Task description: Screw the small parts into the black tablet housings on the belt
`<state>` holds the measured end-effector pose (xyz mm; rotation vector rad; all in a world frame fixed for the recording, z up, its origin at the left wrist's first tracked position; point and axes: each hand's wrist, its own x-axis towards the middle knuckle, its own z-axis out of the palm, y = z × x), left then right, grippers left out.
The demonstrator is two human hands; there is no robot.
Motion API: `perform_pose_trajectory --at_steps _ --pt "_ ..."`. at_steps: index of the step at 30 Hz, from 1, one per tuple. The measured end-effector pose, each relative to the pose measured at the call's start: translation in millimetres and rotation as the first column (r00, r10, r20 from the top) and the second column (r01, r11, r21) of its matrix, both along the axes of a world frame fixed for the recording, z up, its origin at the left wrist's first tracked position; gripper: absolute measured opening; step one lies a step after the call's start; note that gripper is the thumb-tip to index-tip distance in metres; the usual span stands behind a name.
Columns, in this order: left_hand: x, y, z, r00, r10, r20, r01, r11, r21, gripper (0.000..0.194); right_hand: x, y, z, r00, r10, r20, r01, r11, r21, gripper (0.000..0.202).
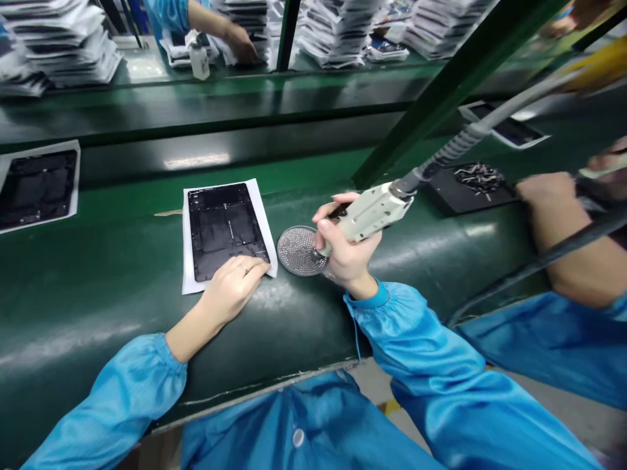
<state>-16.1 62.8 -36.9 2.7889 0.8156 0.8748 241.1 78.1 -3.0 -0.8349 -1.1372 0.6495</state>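
Note:
A black rectangular device panel [228, 228] lies on a white sheet [264, 225] on the green surface. My left hand [238, 281] rests on the panel's lower right corner, fingers together on its edge and the sheet. My right hand [347, 251] is wrapped round a pale electric screwdriver [375, 212], whose cable runs up to the right. The tool's tip points down at the right side of a round perforated metal dish [300, 250] full of small holes. Whether the tip touches the dish is hard to tell.
Another black panel [39, 186] lies at the left. A green post [431, 98] rises behind the screwdriver. On the right are a black tray of metal parts [477, 179] and a co-worker's arm [573, 241]. Stacked wrapped panels [63, 39] stand behind.

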Motion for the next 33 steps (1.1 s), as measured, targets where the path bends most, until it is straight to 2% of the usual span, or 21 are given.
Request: perform_pose_trajectory --at_steps 5,10,11,13,15,17,21,28,33 --pt "14.0 -15.5 0.8 1.000 0.016 0.011 -0.015 0.996 -0.091 0.024 0.3 -0.1 4.4 1.000 0.013 -0.015 -0.013 1.000 -0.009 0.042" --pt "12.9 2.0 22.2 1.000 0.003 -0.025 -0.011 0.943 -0.334 0.019 -0.8 1.2 4.0 0.999 0.004 -0.037 -0.004 1.000 -0.011 0.042" --pt "11.0 8.2 24.5 0.999 0.035 -0.031 -0.044 0.934 -0.356 0.018 -0.5 1.9 2.9 0.999 0.006 -0.035 -0.007 1.000 -0.022 0.044" --pt "7.3 19.6 23.6 0.983 0.170 -0.063 -0.181 0.934 -0.307 0.022 0.6 3.6 0.4 0.999 0.028 -0.029 -0.028 0.999 -0.031 0.048" --pt "5.0 26.9 17.4 0.936 0.332 -0.114 -0.350 0.911 -0.219 0.036 2.0 5.2 -1.9 0.998 0.058 -0.020 -0.059 0.998 -0.032 0.047" --pt "4.5 28.9 10.8 0.894 0.419 -0.161 -0.444 0.878 -0.178 0.051 2.9 6.5 -4.0 0.997 0.074 -0.016 -0.074 0.997 -0.032 0.046" --pt "7.7 24.1 9.8 0.905 0.392 -0.166 -0.423 0.876 -0.233 0.038 2.2 8.3 -7.3 0.997 0.080 -0.020 -0.080 0.996 -0.026 0.050" --pt "9.4 25.3 17.5 0.913 0.387 -0.132 -0.408 0.854 -0.321 0.038 2.2 8.2 -11.3 0.997 0.083 -0.008 -0.083 0.996 -0.018 0.050" --pt "6.1 30.9 15.0 0.933 0.355 -0.056 -0.352 0.868 -0.351 0.032 2.7 9.6 -13.8 0.991 0.135 0.006 -0.135 0.988 0.080 0.039"
